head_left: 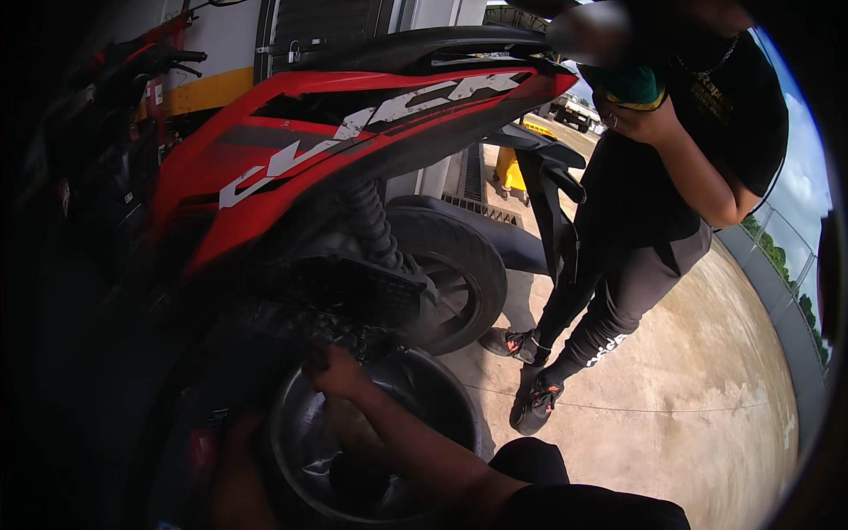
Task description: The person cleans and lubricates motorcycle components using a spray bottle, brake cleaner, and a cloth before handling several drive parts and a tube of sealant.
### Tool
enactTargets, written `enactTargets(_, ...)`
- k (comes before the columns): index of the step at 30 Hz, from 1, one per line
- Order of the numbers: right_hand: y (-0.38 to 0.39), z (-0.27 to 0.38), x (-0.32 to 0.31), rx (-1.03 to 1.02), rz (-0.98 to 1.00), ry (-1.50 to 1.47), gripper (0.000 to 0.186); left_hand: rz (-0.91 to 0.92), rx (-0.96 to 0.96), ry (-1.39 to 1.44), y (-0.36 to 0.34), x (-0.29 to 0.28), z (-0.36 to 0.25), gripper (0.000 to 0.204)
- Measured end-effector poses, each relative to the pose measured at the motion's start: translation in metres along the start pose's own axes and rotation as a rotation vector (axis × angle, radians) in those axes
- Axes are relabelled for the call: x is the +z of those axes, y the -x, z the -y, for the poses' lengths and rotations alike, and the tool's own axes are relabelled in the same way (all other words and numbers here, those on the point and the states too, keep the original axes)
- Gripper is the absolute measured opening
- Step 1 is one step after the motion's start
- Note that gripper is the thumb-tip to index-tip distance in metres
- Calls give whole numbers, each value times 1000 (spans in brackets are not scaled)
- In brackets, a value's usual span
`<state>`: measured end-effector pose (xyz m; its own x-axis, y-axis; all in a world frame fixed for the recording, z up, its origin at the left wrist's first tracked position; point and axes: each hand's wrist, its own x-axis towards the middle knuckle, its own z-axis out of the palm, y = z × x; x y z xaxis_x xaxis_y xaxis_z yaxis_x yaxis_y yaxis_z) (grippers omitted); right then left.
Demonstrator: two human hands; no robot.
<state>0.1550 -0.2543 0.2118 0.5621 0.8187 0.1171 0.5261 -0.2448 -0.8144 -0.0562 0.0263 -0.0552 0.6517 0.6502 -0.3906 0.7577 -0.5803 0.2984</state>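
Observation:
A red scooter (238,163) with black and white side graphics stands in front of me. My right hand (340,374) reaches under its dark engine area (353,287), just above a round metal basin (473,415). The fingers are closed round something dark that I cannot make out. My left forearm (237,490) is in deep shadow left of the basin, and its fingers are lost in the dark. Inside the basin, the bottom looks dark and partly shiny. The rear wheel (486,283) and a coil spring (371,216) are just beyond my right hand.
A person in a black shirt (724,106) stands to the right, holding a green and yellow thing (632,88). Their dark shoes (537,406) are on the concrete floor (671,380) near the basin. A yellow wheeled container (510,172) and a floor drain grate (481,209) lie behind the scooter.

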Motion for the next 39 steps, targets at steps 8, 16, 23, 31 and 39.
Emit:
enactTargets(8, -5, -24, 11, -11, -36, -54, 57, -372, 201, -20, 19, 12, -19, 59)
enactTargets(16, 0, 0, -7, 220, -20, 8, 55, 200, 129, -149, 16, -13, -4, 44)
enactTargets(23, -18, -31, 2, 280, 60, -22, 49, 305, 57, 40, 47, -38, -33, 32)
enactTargets(31, -12, 4, 14, 319, 82, -209, 50, -171, 102, 416, 84, -167, -47, 30)
enactTargets(39, -22, -18, 35, 235, -6, -254, 49, -141, 89, 134, 140, -138, -107, 44)
